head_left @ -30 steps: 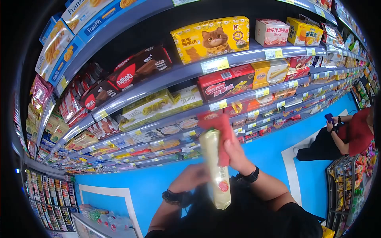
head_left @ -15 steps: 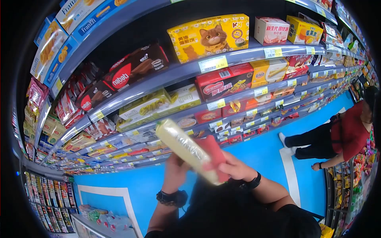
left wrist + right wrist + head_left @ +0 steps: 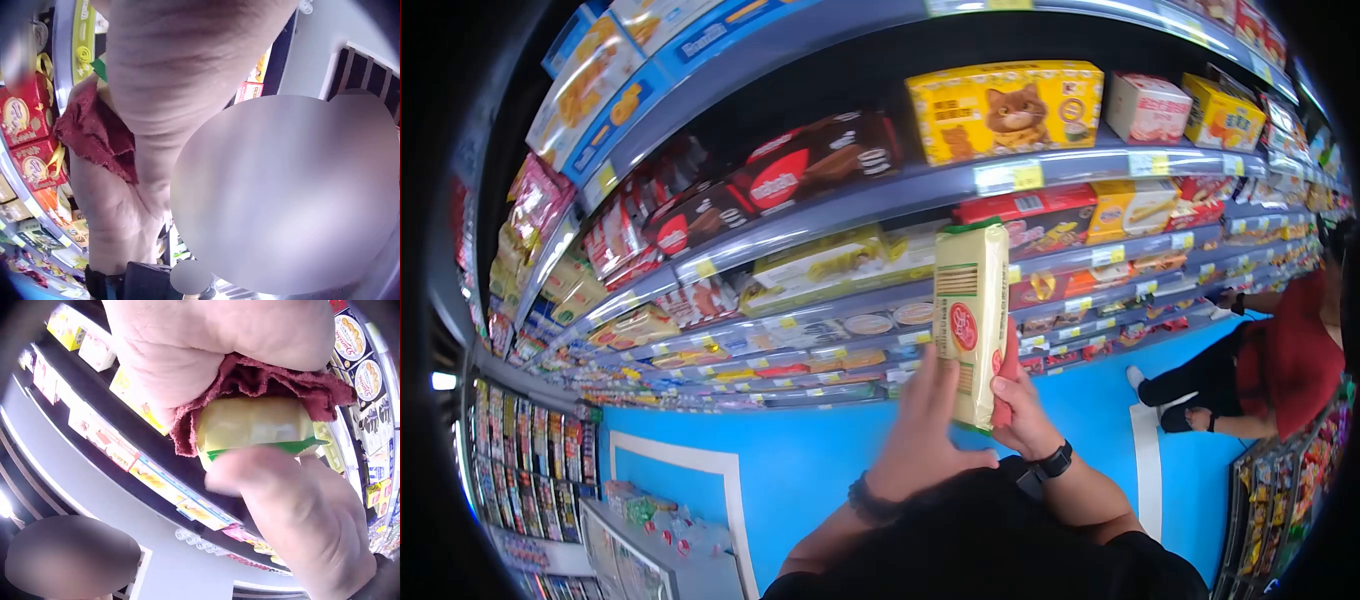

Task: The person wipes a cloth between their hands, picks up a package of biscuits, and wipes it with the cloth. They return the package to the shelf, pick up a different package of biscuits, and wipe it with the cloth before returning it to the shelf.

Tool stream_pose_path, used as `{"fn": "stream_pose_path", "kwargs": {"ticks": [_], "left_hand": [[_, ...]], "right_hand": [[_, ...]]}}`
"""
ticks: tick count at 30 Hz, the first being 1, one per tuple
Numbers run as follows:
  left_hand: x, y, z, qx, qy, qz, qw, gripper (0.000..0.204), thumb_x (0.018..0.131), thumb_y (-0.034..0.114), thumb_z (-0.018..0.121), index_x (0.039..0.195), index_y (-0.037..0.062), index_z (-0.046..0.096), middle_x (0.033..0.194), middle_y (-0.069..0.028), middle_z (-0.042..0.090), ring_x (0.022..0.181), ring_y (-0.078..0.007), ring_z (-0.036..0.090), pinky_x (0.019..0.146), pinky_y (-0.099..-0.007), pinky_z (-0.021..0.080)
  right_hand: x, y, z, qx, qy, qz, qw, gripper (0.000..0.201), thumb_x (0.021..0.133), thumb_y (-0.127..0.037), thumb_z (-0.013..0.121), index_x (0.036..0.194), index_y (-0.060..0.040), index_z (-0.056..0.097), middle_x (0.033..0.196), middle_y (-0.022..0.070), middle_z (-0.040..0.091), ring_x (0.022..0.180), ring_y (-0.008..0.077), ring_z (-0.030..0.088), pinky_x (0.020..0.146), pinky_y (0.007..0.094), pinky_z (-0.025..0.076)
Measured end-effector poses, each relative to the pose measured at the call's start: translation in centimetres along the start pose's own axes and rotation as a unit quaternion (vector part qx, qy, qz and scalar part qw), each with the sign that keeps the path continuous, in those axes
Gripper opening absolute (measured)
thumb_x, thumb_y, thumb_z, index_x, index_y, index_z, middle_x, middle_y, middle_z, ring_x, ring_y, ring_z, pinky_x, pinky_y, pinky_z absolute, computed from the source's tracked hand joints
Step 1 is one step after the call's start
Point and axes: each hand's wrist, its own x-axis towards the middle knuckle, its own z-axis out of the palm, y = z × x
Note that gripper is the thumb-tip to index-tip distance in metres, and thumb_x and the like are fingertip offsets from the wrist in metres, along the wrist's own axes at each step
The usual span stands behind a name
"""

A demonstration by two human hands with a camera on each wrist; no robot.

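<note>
Cream and nearly upright, the pack (image 3: 972, 322) is before the shelves (image 3: 940, 183), its lower end gripped with a red cloth (image 3: 103, 134) by the right hand (image 3: 1024, 412), the left hand (image 3: 922, 440) beside it, fingers extended.

The left hand (image 3: 920, 432) is blurred. In the head view, the packet (image 3: 974, 290) and right hand (image 3: 1030, 415) hide much of the cloth (image 3: 275, 378). Tags (image 3: 1008, 178) are too blurred to read; the dark right edge cuts off a person (image 3: 1295, 355).
</note>
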Motion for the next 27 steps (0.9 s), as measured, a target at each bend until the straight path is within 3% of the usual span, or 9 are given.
{"fn": "stream_pose_path", "kwargs": {"ticks": [6, 14, 18, 21, 22, 27], "left_hand": [[-2.6, -1.9, -2.6, 0.034, 0.08, -0.067, 0.994, 0.123, 0.07, 0.046, 0.095, 0.164, 0.0071, 0.025, 0.167, -0.0343, 0.014, 0.148, -0.0566, 0.028, 0.119, -0.0633, 0.031], [-6.7, -8.1, -7.7, 0.001, 0.062, -0.076, 0.995, 0.125, 0.072, 0.042, 0.093, 0.167, 0.0085, 0.018, 0.169, -0.0314, 0.014, 0.151, -0.0543, 0.025, 0.12, -0.0598, 0.033], [-8.9, -12.4, -11.0, -0.01, 0.073, -0.064, 0.995, 0.125, 0.073, 0.042, 0.092, 0.167, 0.0074, 0.017, 0.169, -0.0333, 0.014, 0.151, -0.0548, 0.027, 0.12, -0.0592, 0.033], [-11.2, -16.4, -14.1, -0.002, 0.083, -0.071, 0.994, 0.123, 0.074, 0.042, 0.092, 0.166, 0.0063, 0.019, 0.167, -0.0352, 0.015, 0.15, -0.0559, 0.029, 0.119, -0.0593, 0.033], [-11.9, -17.8, -15.5, 0.003, 0.085, -0.077, 0.993, 0.123, 0.074, 0.043, 0.092, 0.166, 0.0059, 0.019, 0.167, -0.0358, 0.015, 0.149, -0.0561, 0.029, 0.119, -0.0593, 0.034], [-16.0, -24.8, -22.3, -0.003, 0.101, -0.002, 0.995, 0.123, 0.073, 0.048, 0.092, 0.165, 0.0041, 0.023, 0.166, -0.0357, 0.017, 0.148, -0.0568, 0.03, 0.119, -0.0586, 0.034]], "right_hand": [[2.1, 3.0, 2.3, -0.06, -0.071, 0.069, 0.993, 0.083, 0.098, -0.026, 0.069, 0.163, -0.0024, 0.025, 0.161, 0.0138, 0.042, 0.148, 0.0263, 0.044, 0.121, 0.0438, 0.039], [5.2, 7.9, 5.4, -0.213, -0.107, 0.093, 0.967, 0.083, 0.097, -0.024, 0.07, 0.164, -0.0003, 0.026, 0.159, 0.0104, 0.044, 0.144, 0.0192, 0.044, 0.12, 0.0383, 0.036], [8.1, 11.4, 8.3, -0.212, -0.119, 0.093, 0.966, 0.085, 0.098, -0.023, 0.069, 0.165, -0.0004, 0.022, 0.159, 0.0101, 0.043, 0.146, 0.0193, 0.042, 0.121, 0.0377, 0.034], [10.1, 15.4, 10.3, -0.241, -0.108, 0.159, 0.951, 0.085, 0.099, -0.026, 0.069, 0.165, 0.0008, 0.021, 0.16, 0.01, 0.043, 0.145, 0.019, 0.042, 0.12, 0.0373, 0.035], [10.9, 17.0, 11.2, -0.257, -0.11, 0.157, 0.947, 0.094, 0.099, -0.023, 0.069, 0.169, -0.0046, 0.009, 0.16, 0.0101, 0.042, 0.143, 0.0179, 0.043, 0.117, 0.0369, 0.037], [14.7, 24.0, 16.1, -0.283, -0.132, 0.174, 0.934, 0.116, 0.091, -0.007, 0.07, 0.168, -0.0184, -0.016, 0.167, 0.0113, 0.032, 0.141, 0.0175, 0.044, 0.114, 0.0361, 0.04]]}}
